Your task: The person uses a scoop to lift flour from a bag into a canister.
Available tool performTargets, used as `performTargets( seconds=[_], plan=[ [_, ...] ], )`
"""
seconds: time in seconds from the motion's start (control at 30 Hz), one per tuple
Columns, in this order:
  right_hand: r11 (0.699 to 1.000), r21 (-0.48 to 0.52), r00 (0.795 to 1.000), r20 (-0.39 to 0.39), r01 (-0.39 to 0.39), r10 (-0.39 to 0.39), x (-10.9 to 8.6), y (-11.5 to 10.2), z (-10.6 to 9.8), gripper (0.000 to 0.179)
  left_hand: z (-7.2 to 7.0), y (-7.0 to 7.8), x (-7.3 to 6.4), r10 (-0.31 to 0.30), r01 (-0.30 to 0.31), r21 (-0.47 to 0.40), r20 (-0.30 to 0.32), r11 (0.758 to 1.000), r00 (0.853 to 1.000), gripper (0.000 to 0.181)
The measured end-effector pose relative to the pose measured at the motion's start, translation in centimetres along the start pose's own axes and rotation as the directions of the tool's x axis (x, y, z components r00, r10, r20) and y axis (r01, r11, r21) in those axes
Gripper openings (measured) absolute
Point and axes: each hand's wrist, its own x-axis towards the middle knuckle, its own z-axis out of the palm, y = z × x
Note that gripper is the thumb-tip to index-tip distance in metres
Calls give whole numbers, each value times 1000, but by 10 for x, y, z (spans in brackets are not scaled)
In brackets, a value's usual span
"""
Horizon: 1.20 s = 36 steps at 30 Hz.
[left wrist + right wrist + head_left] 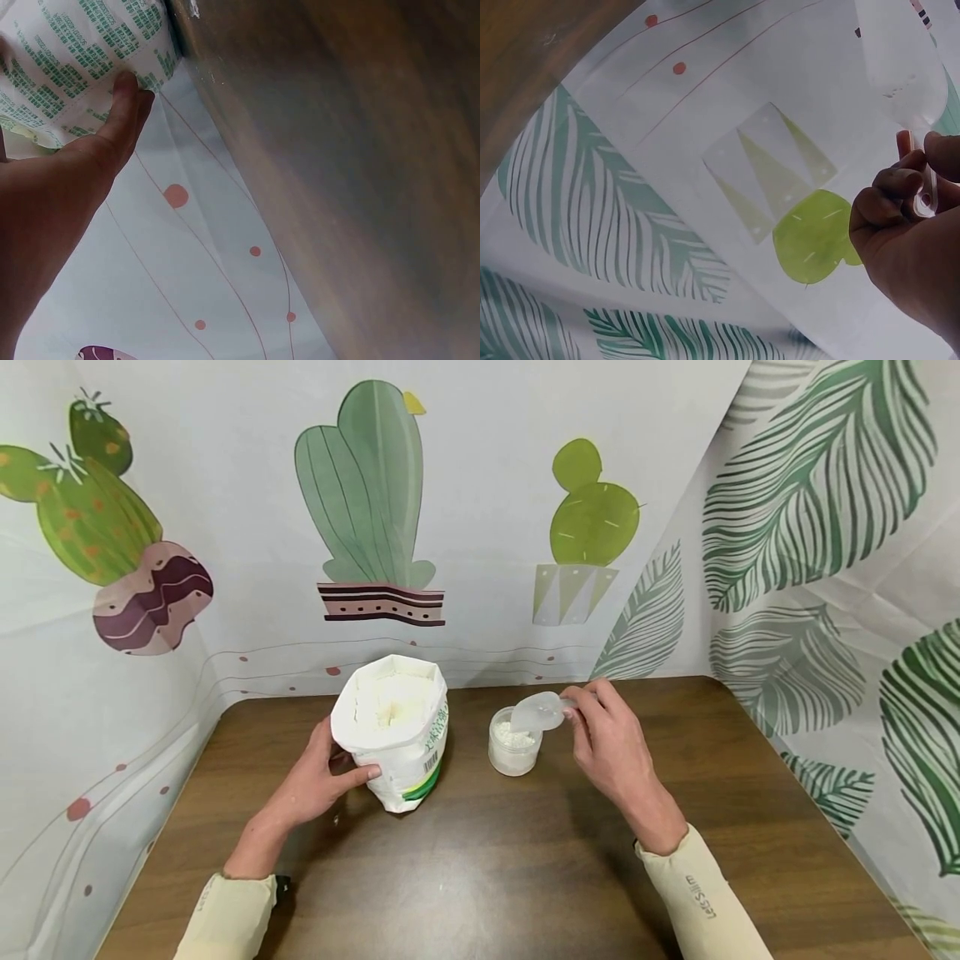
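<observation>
Scoop [538,712] hangs over the jar [514,762], right hand [613,747] pinching it, left hand [317,783] gripping the bag [401,770]; slow, low tipping should help.

In the head view, bright, soft light is falling from above; a pale glare is spreading on the worktop [457,877] midway between the left hand [318,781] and right hand [611,743], on their near side; soft shadows are lying along the inner sides of both forearms [258,843]; the wrist views are looking dimmer, with both hands sitting in shade; beside the left hand, the worktop's grain is blurring; around the right hand, the white backdrop [697,135] is looking greyish.
</observation>
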Motion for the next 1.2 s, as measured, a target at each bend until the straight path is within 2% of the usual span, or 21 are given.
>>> performTargets(
  seconds=[0.67,1.2],
  plan=[
    [996,83,998,-53,21,-16,4,-16,6,10,0,0,0,-6,6,-24,-6,1000,1000,100],
    [988,156,998,-62,-4,14,9,-27,6,11,0,2,0,6,-6,-10,-10,1000,1000,98]
  ],
)
